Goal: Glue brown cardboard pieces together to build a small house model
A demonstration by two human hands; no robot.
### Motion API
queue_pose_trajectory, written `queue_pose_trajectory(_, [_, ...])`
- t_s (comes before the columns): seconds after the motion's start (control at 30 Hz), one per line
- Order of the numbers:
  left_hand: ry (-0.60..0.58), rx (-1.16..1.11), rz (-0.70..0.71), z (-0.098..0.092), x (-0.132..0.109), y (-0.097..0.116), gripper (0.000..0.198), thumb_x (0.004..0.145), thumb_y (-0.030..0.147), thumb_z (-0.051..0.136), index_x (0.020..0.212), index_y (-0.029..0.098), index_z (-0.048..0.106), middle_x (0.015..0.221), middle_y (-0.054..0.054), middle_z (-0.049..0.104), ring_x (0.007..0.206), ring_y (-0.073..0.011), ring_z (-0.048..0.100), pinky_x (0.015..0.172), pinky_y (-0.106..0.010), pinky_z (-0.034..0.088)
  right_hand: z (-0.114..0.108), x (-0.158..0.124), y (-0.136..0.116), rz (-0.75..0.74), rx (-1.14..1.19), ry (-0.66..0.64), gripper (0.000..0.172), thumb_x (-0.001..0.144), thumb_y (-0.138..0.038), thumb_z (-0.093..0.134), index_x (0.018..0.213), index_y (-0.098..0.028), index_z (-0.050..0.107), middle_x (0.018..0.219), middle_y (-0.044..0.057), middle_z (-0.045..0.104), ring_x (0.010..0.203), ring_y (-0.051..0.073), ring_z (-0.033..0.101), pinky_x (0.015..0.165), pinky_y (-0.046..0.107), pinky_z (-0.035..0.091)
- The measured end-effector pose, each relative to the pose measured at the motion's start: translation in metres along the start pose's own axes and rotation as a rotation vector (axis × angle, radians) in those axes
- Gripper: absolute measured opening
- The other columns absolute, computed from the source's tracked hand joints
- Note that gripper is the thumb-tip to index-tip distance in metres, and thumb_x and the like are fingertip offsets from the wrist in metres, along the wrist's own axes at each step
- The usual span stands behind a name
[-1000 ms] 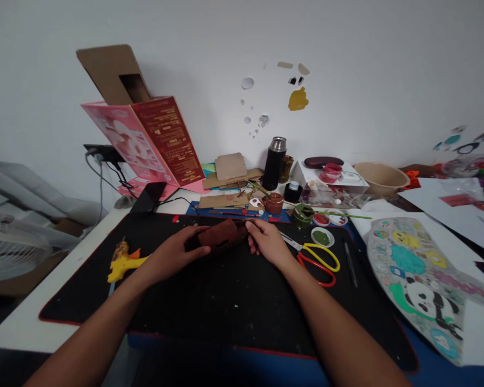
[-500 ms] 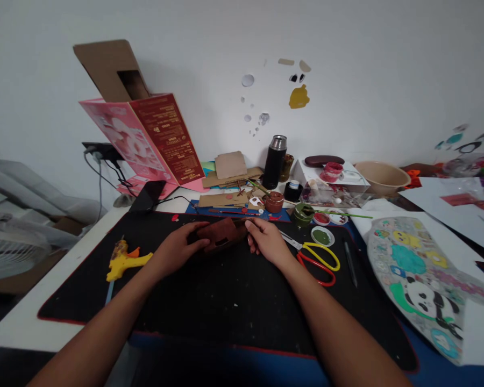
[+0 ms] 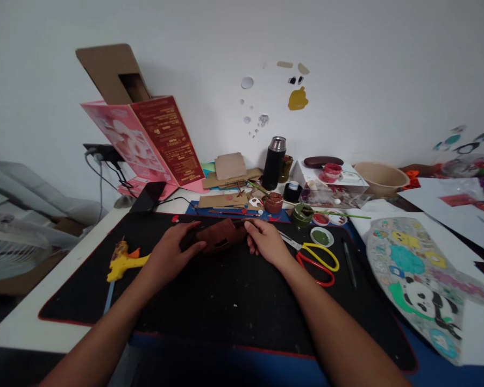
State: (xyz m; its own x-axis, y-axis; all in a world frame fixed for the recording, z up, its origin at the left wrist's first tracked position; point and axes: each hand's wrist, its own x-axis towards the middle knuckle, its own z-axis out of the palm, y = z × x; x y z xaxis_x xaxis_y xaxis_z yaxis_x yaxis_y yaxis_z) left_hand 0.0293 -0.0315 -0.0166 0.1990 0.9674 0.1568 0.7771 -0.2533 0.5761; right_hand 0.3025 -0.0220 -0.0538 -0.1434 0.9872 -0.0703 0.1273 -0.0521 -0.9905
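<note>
A small reddish-brown cardboard piece (image 3: 215, 235), box-like with a dark slot in its front, is held low over the black mat (image 3: 226, 290). My left hand (image 3: 173, 250) is curved around its left end, thumb in front and fingers behind. At the right end, the thumb and fingers of my right hand (image 3: 264, 239) are closed on its edge. Scissors (image 3: 312, 260) with one yellow and one red handle lie right of my right hand. Left of my left hand lies a yellow glue gun (image 3: 123, 262) with a blue glue stick in it.
Paint jars, brown (image 3: 273, 202) and green (image 3: 302, 215), stand along the mat's back edge beside a lid of green paint (image 3: 321, 236). Behind them is a black flask (image 3: 274, 164). A black pen (image 3: 349, 263) and a painted panda board (image 3: 419, 290) lie at right; a pink box (image 3: 145, 140) stands back left.
My left hand has shifted slightly left along the brown cardboard piece, its thumb and fingers further apart. My right hand and the piece have hardly moved.
</note>
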Motion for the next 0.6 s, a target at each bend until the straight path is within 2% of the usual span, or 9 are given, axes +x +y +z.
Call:
queue_pose_trajectory(0.07, [0.126, 0.039, -0.038, -0.006, -0.014, 0.002, 0.047, 0.087, 0.059, 0.06, 0.115, 0.023, 0.068, 0.121, -0.012, 0.073, 0.118, -0.0347, 0.065, 0.104, -0.048, 0.052, 0.0, -0.001, 0.0, -0.007, -0.02, 0.001, 0.03, 0.099, -0.049, 0.054, 0.095, -0.02, 0.063, 0.059, -0.006, 0.056, 0.044, 0.011, 0.057, 0.038, 0.019, 0.04])
queue_pose_trajectory(0.13, [0.17, 0.053, -0.131, -0.009, -0.029, 0.004, 0.043, 0.088, 0.062, 0.057, 0.101, 0.023, 0.069, 0.105, -0.01, 0.075, 0.102, -0.0328, 0.069, 0.091, -0.044, 0.055, 0.0, -0.001, 0.0, -0.017, -0.037, 0.001, 0.03, 0.099, -0.048, 0.053, 0.093, -0.021, 0.063, 0.059, -0.006, 0.056, 0.044, 0.012, 0.057, 0.039, 0.019, 0.04])
queue_pose_trajectory(0.2, [0.074, 0.023, -0.189, -0.01, -0.041, 0.007, 0.042, 0.089, 0.063, 0.054, 0.094, 0.025, 0.071, 0.096, -0.007, 0.077, 0.089, -0.0302, 0.071, 0.081, -0.04, 0.056, 0.001, -0.001, 0.001, -0.028, -0.043, -0.002, 0.03, 0.099, -0.049, 0.053, 0.094, -0.021, 0.063, 0.06, -0.006, 0.056, 0.045, 0.011, 0.057, 0.039, 0.019, 0.04])
queue_pose_trajectory(0.27, [-0.033, -0.008, -0.209, -0.007, -0.047, 0.01, 0.044, 0.088, 0.064, 0.054, 0.098, 0.026, 0.075, 0.095, -0.005, 0.079, 0.087, -0.0297, 0.073, 0.079, -0.039, 0.056, 0.001, -0.001, 0.001, -0.031, -0.041, -0.004, 0.031, 0.099, -0.05, 0.053, 0.095, -0.021, 0.063, 0.06, -0.006, 0.056, 0.045, 0.011, 0.057, 0.04, 0.019, 0.04])
queue_pose_trajectory(0.37, [-0.123, -0.05, -0.227, -0.001, -0.045, 0.016, 0.048, 0.088, 0.062, 0.054, 0.11, 0.025, 0.076, 0.096, -0.005, 0.081, 0.086, -0.0302, 0.075, 0.077, -0.038, 0.055, 0.001, 0.0, 0.002, -0.027, -0.04, -0.008, 0.031, 0.099, -0.05, 0.053, 0.093, -0.021, 0.062, 0.06, -0.005, 0.056, 0.045, 0.011, 0.057, 0.04, 0.019, 0.04])
queue_pose_trajectory(0.43, [-0.189, -0.082, -0.231, 0.003, -0.04, 0.022, 0.049, 0.088, 0.061, 0.052, 0.11, 0.024, 0.076, 0.087, -0.003, 0.08, 0.078, -0.0288, 0.073, 0.071, -0.036, 0.053, 0.001, 0.0, 0.002, -0.025, -0.041, -0.011, 0.03, 0.099, -0.049, 0.053, 0.094, -0.021, 0.062, 0.06, -0.006, 0.056, 0.044, 0.012, 0.056, 0.039, 0.019, 0.039])
queue_pose_trajectory(0.6, [-0.28, -0.027, -0.245, 0.007, -0.028, 0.032, 0.045, 0.091, 0.059, 0.044, 0.083, 0.023, 0.072, 0.063, -0.001, 0.068, 0.062, -0.0238, 0.065, 0.063, -0.032, 0.043, 0.0, 0.0, 0.004, -0.025, -0.042, -0.012, 0.03, 0.098, -0.049, 0.053, 0.092, -0.021, 0.061, 0.06, -0.005, 0.056, 0.044, 0.011, 0.057, 0.039, 0.019, 0.039])
